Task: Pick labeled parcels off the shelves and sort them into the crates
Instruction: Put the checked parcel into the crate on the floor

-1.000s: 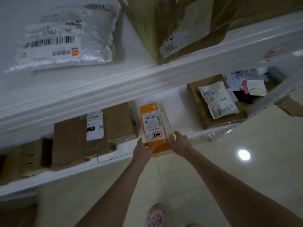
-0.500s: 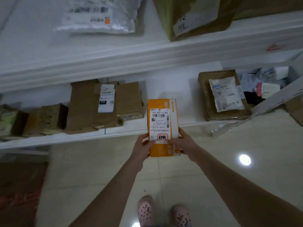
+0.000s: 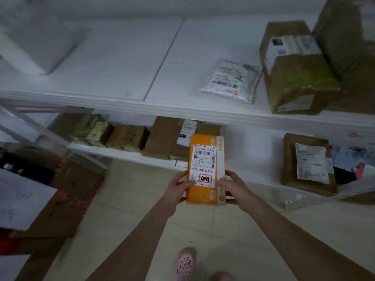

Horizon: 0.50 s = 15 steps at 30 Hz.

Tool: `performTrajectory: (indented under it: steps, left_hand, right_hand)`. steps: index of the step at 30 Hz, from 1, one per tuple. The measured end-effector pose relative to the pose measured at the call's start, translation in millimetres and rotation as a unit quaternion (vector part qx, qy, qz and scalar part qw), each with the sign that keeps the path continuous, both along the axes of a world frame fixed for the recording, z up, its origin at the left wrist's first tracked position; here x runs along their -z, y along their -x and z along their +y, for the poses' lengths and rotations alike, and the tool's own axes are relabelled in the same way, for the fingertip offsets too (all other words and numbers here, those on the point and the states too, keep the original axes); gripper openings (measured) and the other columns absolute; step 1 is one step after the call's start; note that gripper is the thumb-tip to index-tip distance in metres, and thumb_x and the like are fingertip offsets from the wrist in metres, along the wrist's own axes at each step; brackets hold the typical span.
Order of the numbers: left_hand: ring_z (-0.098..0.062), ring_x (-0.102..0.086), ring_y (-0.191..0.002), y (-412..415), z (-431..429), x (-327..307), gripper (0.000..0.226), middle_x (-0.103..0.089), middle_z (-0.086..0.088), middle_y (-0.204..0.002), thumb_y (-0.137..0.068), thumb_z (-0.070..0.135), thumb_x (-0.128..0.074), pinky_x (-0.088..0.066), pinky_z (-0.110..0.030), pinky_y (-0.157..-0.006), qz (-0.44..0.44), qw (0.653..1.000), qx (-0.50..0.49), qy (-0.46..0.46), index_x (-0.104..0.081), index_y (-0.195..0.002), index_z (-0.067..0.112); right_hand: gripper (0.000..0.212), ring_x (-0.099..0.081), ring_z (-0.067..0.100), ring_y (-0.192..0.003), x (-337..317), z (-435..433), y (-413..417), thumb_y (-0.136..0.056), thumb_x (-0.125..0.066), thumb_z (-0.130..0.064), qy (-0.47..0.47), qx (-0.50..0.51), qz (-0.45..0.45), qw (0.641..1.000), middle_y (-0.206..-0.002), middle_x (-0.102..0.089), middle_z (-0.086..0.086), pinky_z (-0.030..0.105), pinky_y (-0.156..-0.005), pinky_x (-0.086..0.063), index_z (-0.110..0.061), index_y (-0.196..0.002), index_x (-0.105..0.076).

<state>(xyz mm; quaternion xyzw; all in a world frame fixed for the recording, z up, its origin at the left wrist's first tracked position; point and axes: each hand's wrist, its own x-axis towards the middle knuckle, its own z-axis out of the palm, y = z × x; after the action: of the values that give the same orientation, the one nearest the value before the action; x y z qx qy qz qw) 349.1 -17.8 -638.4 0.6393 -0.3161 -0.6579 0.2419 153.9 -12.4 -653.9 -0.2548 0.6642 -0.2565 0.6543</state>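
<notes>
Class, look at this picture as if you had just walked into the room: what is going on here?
A person holds an orange parcel in both hands, the left hand gripping its left edge and the right hand its right edge, white shipping label facing up. It is off the shelves, held in front of the lower shelf, where brown cardboard boxes sit. A white mailer bag lies on the upper shelf. No crate shows clearly, so the parcel is not yet sorted.

One orange parcel (image 3: 206, 169). Above it: one white mailer (image 3: 231, 82), two brown boxes (image 3: 294, 82) (image 3: 349, 49). Right of it: one brown box (image 3: 290, 159), one white pouch (image 3: 311, 165) on top.
</notes>
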Motion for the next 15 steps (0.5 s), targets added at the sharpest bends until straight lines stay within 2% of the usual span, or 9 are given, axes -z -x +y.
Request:
performTrajectory:
  steps: [4, 6, 11, 15]
  left_hand:
    - [-0.022, -0.057, -0.113, -39, 16, -23, 0.048, -0.064, -0.003, -0.119, -0.082, 0.026, -0.070, -0.047, -0.042, -0.088, 0.007, 0.999, -0.032, -0.002, -0.052, -0.126, 0.035]
    - [-0.022, -0.057, -0.113, -63, 23, -31, 0.046, -0.065, -0.003, -0.117, -0.083, 0.023, -0.068, -0.047, -0.044, -0.091, 0.003, 0.998, -0.055, 0.001, -0.053, -0.126, 0.034]
    - [-0.014, -0.060, -0.105, -131, 43, -47, 0.042, -0.067, 0.004, -0.109, -0.088, 0.018, -0.060, -0.049, -0.033, -0.075, 0.003, 0.990, -0.138, 0.019, -0.054, -0.126, 0.034]
    - [-0.015, -0.058, -0.109, -199, 54, -57, 0.045, -0.064, 0.004, -0.114, -0.087, 0.024, -0.063, -0.050, -0.033, -0.076, -0.001, 0.982, -0.189, 0.022, -0.049, -0.128, 0.038]
  right_hand:
    - [0.048, -0.066, 0.028, -0.089, -17, 0, -34, -0.083, -0.062, -0.018, -0.017, -0.030, -0.022, 0.999, -0.102, -0.067, 0.009, 0.042, -0.075, -0.056, -0.024, -0.127, -0.044]
    - [0.047, -0.066, 0.029, -0.091, -24, -2, -57, -0.082, -0.063, -0.019, -0.014, -0.057, -0.025, 0.998, -0.104, -0.067, 0.009, 0.044, -0.076, -0.056, -0.023, -0.126, -0.045]
    - [0.044, -0.067, 0.025, -0.088, -45, -11, -132, -0.082, -0.062, -0.018, 0.004, -0.122, -0.021, 0.992, -0.100, -0.068, 0.007, 0.037, -0.069, -0.054, -0.026, -0.123, -0.046]
    - [0.034, -0.069, 0.024, -0.085, -58, -20, -208, -0.082, -0.061, -0.015, 0.023, -0.182, -0.026, 0.983, -0.093, -0.072, 0.005, 0.033, -0.061, -0.054, -0.027, -0.114, -0.057]
